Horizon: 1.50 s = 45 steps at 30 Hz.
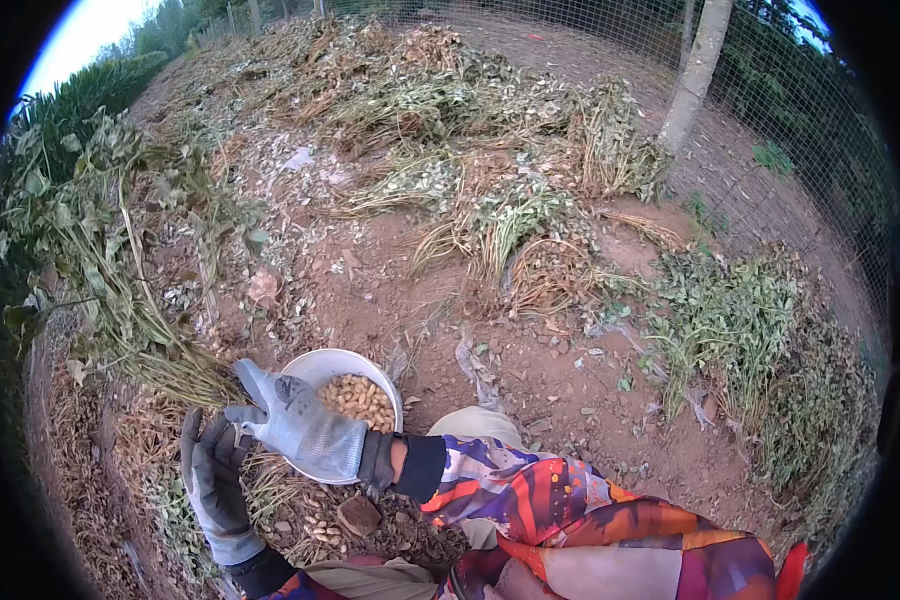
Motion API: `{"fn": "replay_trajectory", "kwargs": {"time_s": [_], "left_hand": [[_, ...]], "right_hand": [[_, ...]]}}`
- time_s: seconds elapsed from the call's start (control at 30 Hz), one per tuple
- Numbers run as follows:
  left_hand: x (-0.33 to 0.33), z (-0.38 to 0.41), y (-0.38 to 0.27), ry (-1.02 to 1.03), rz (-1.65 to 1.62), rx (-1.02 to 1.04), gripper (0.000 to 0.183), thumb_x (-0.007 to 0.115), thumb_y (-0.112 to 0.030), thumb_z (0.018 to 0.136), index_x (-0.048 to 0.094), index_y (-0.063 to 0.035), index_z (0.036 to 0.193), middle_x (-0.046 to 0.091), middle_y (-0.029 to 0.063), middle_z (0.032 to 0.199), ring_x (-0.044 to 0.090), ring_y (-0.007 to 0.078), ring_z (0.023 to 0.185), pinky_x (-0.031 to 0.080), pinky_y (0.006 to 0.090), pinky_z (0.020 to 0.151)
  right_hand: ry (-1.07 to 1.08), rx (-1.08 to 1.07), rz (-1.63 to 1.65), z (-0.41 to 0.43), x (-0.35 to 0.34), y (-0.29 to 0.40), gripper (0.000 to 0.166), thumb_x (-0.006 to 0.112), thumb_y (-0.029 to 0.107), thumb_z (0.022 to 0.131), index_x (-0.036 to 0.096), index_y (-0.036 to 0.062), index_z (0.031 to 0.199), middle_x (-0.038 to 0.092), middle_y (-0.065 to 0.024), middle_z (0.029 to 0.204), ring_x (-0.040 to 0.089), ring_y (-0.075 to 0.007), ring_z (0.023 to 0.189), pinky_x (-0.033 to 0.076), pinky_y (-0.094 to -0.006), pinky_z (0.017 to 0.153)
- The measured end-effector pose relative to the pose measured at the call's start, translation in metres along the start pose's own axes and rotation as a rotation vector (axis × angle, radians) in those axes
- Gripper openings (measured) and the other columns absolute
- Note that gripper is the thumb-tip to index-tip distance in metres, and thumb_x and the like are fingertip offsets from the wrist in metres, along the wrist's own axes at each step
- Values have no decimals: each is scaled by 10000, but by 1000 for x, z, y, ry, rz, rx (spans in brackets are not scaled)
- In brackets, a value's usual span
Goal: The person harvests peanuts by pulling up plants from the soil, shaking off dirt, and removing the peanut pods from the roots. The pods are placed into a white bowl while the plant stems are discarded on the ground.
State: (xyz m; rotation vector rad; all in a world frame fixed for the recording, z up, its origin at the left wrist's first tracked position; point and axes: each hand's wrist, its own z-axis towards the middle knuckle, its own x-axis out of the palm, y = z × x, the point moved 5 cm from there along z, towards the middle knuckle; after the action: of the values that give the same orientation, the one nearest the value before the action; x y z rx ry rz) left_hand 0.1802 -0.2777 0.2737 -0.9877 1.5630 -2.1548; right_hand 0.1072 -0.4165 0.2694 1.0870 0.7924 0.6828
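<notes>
My right hand [300,420], in a grey-white work glove with dark fingers, closes at the lower end of a bundle of peanut plants [157,337]. The stems and wilted green leaves fan out up and to the left. Just below the stem ends is my left hand [221,480], also gloved, its fingers raised and slightly apart and its palm bare of anything. Some fingertips meet near the right hand, where detail is hard to make out. A white bucket [396,386] stands behind my right wrist, partly covered by it, with unshelled peanuts [356,401] inside.
Loose peanuts [322,529] and a brown stone or clod [358,515] lie below the bucket. Pulled peanut plants form heaps ahead [525,225] and at right [735,322]. Plastic film scraps [476,367] litter the soil. A tree trunk [694,82] and wire fence [810,150] stand beyond.
</notes>
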Motion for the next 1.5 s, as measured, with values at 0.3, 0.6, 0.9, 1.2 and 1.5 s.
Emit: {"fn": "replay_trajectory", "kwargs": {"time_s": [0.3, 0.6, 0.9, 1.2, 1.5], "left_hand": [[-24, -4, -17, -104, 47, -33, 488, 447, -282, 923, 342, 11, 1299, 580, 118, 1055, 600, 205, 938, 515, 319, 798], [-31, -5, -15, -94, -2, -20, 481, 449, -275, 922, 348, 14, 1293, 576, 133, 1072, 599, 208, 940, 511, 337, 815], [-46, -3, -21, -152, 33, 14, 485, 423, -279, 931, 330, 9, 1310, 556, 125, 1099, 578, 208, 981, 493, 348, 845], [-80, -52, -67, -162, -164, 379, 538, 333, -214, 938, 142, 41, 1371, 298, 213, 1374, 306, 276, 1283, 221, 401, 1089], [-181, -275, 59, -798, -59, 37, 429, 552, -213, 870, 429, -6, 1225, 529, 48, 859, 431, 91, 640, 389, 197, 561]], "right_hand": [[-894, -298, 474, -6, -151, -42, 663, 620, -3, 759, 276, 5, 1326, 586, -137, 1047, 621, -194, 803, 480, -280, 608], [-1002, 881, -657, -122, -396, -225, 794, 711, 358, 705, 317, 20, 1307, 556, -189, 1082, 605, -281, 891, 497, -324, 705], [-424, 147, -368, -86, -184, -81, 167, 597, 137, 747, 591, 35, 880, 615, -122, 841, 599, -272, 807, 466, -348, 722], [471, -365, -579, -51, 40, 40, 392, 537, 304, 723, 502, 111, 1063, 482, -99, 953, 526, -269, 860, 415, -439, 727], [290, -334, -586, -29, 56, -10, 318, 580, 246, 767, 549, 94, 1045, 583, -118, 921, 583, -309, 831, 452, -422, 752]]}}
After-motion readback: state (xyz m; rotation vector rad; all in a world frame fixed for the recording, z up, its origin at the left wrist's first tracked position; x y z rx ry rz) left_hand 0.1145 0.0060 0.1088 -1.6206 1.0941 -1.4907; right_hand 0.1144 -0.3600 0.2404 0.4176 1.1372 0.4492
